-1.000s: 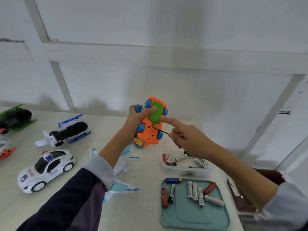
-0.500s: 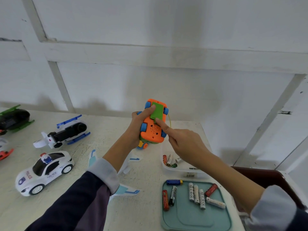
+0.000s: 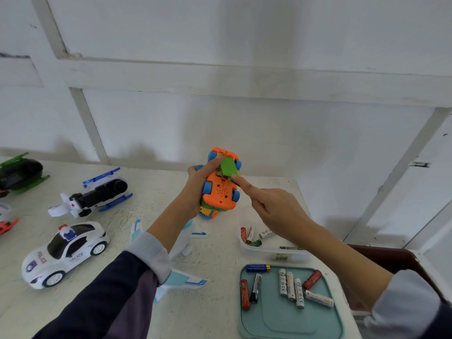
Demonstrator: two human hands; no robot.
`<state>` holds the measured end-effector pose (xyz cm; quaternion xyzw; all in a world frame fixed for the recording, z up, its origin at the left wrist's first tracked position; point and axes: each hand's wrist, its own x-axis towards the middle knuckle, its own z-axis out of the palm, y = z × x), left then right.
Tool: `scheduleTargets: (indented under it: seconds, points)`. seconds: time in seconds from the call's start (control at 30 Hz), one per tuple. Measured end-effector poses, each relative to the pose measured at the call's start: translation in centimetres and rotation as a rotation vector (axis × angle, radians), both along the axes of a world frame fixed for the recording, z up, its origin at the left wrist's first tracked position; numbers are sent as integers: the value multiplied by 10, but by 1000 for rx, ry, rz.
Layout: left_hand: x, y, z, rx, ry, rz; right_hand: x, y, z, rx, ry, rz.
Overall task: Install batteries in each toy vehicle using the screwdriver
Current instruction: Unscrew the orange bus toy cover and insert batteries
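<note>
Orange toy vehicle (image 3: 219,189), underside toward camera, long axis upright, above the worktop (image 3: 151,196). Left hand (image 3: 195,189) grips it; right hand (image 3: 274,211) index fingertip presses the green cover (image 3: 228,166), other fingers curled. Screwdriver mostly hidden.

- The white toy plane (image 3: 182,243) on the table is mostly hidden under the left arm. Only its wing tips and tail show.
- The green and black toy (image 3: 20,173) and the red toy (image 3: 8,225) are cut off by the left edge.
- The right hand (image 3: 276,211) covers the thin dark tool (image 3: 236,183), so only a bit shows.
- The green tray (image 3: 291,321) runs off the bottom edge.
- The writing on the batteries (image 3: 291,286) is too small to read.
- The dark red thing (image 3: 396,260) at the right is partly behind the right arm.
</note>
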<state>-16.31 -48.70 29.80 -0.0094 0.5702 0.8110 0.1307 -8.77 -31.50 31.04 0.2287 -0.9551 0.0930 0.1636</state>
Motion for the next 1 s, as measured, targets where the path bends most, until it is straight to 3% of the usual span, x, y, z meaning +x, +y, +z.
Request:
scheduleTargets:
  seconds: [0.7, 1.0]
  points:
    - [-15, -19, -5, -115, -3, 230, 12, -4, -4, -52, -56, -7]
    - [-27, -54, 4, -149, 150, 394, 5, -4, -21, 272, -340, 3]
